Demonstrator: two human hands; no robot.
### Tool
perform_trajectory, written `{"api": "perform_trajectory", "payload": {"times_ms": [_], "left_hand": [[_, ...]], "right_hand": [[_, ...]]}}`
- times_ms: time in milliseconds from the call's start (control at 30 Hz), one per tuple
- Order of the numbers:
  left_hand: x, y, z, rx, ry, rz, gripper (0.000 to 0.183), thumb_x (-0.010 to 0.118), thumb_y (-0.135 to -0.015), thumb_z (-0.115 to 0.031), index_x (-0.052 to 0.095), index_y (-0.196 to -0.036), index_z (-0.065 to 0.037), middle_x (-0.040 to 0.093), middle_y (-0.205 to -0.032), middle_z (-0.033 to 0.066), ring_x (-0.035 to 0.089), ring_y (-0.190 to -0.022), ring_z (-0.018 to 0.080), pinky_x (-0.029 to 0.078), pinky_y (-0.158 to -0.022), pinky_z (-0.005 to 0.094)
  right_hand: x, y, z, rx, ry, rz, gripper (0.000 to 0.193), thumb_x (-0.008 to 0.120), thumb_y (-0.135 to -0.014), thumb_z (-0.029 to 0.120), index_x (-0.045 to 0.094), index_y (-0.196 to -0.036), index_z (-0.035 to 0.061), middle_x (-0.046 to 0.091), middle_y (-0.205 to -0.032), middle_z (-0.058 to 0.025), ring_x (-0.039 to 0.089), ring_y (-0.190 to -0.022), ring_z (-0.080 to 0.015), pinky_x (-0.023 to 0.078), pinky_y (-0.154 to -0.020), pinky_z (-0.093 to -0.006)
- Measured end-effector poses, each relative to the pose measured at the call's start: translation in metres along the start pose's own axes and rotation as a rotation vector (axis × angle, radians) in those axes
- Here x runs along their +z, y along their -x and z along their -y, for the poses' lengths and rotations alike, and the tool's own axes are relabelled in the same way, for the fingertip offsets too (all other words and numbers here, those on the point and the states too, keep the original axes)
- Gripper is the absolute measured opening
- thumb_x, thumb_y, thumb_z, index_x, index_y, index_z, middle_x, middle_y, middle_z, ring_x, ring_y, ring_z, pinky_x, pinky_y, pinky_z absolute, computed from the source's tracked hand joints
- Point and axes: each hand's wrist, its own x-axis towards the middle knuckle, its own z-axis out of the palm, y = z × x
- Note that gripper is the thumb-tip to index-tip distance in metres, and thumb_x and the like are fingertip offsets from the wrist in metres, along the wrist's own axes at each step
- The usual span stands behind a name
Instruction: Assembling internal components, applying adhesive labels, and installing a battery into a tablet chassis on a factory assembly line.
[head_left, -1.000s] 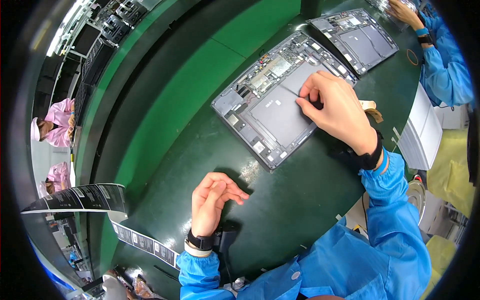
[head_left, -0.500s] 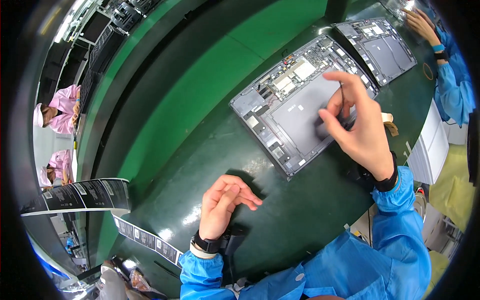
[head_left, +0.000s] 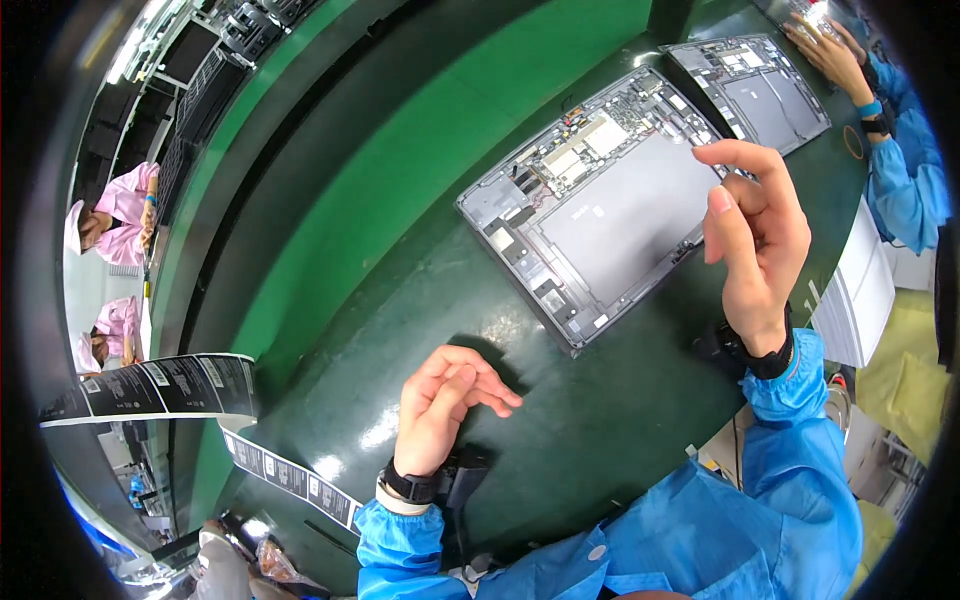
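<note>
An uncovered laptop base (head_left: 620, 225) lies tilted on the green bench, with its circuit board (head_left: 590, 150) and broad flat grey battery showing. Over its near right edge hovers my right hand (head_left: 760, 225), index finger and thumb apart and the other fingers curled; I see nothing held in it. The hand hides part of that edge. My left hand (head_left: 440, 405) rests above the bench, left of and nearer than the laptop base. Its fingers are loosely stretched, the thumb lies against the index finger, and it touches no part.
A second uncovered laptop base (head_left: 765, 100) stands close beyond the first. At the far right a co-worker's hands (head_left: 830, 60) are busy. A strip of black labels (head_left: 290, 475) curls along the left side. White sheets (head_left: 858, 290) hang at the right edge, near a rubber band (head_left: 853, 142).
My right hand has drawn back to the right from above the battery, uncovering more of it. My left hand has hardly moved. The co-worker's hands have shifted slightly left.
</note>
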Motion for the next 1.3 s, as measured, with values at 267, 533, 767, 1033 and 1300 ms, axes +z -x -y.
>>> {"api": "perform_trajectory", "payload": {"times_ms": [267,533,767,1033,1300], "left_hand": [[0.0,0.0,0.002,0.009,-0.01,-0.008,0.016,0.041,-0.101,-0.01,0.052,-0.104,0.001,0.065,-0.087,0.016,0.069,-0.082,0.0311,0.055,-0.068,0.0365],[0.0,-0.001,0.001,0.007,-0.03,-0.012,0.016,0.041,-0.101,-0.01,0.052,-0.102,0.001,0.065,-0.086,0.016,0.069,-0.082,0.0308,0.055,-0.069,0.0361],[-0.001,-0.002,0.003,0.014,-0.025,-0.02,0.017,0.041,-0.101,-0.011,0.053,-0.102,0.001,0.065,-0.085,0.0161,0.069,-0.08,0.0302,0.055,-0.069,0.0358],[0.001,0.0,0.003,0.027,-0.037,-0.016,0.017,0.041,-0.102,-0.012,0.053,-0.103,0.001,0.065,-0.085,0.0161,0.069,-0.079,0.0298,0.055,-0.068,0.0358],[-0.006,0.0,0.004,0.076,-0.045,0.064,0.013,0.052,-0.097,-0.001,0.053,-0.109,0.001,0.063,-0.09,0.0113,0.069,-0.082,0.0267,0.055,-0.071,0.0346]], "right_hand": [[-0.004,0.003,-0.002,-0.11,-0.007,-0.052,0.018,0.053,-0.093,0.006,0.061,-0.106,-0.0047,0.047,-0.052,0.0044,0.039,-0.044,-0.0017,0.025,-0.044,-0.0207],[-0.005,0.004,-0.002,-0.134,-0.131,-0.114,0.02,0.049,-0.095,0.008,0.06,-0.102,-0.0074,0.05,-0.055,0.0024,0.041,-0.044,-0.0022,0.028,-0.044,-0.0202],[-0.01,0.005,-0.006,-0.185,-0.16,-0.094,0.023,0.045,-0.095,0.007,0.058,-0.101,-0.0107,0.059,-0.068,-0.0044,0.044,-0.046,-0.0035,0.033,-0.045,-0.0204],[-0.014,0.007,-0.006,-0.222,-0.207,-0.18,0.024,0.044,-0.095,0.009,0.057,-0.098,-0.0102,0.064,-0.081,-0.0106,0.052,-0.052,-0.0075,0.039,-0.049,-0.0211],[-0.011,0.007,-0.004,-0.205,-0.233,-0.224,0.024,0.044,-0.095,0.011,0.058,-0.095,-0.0092,0.061,-0.073,-0.0083,0.051,-0.05,-0.0069,0.037,-0.048,-0.0209]]}}
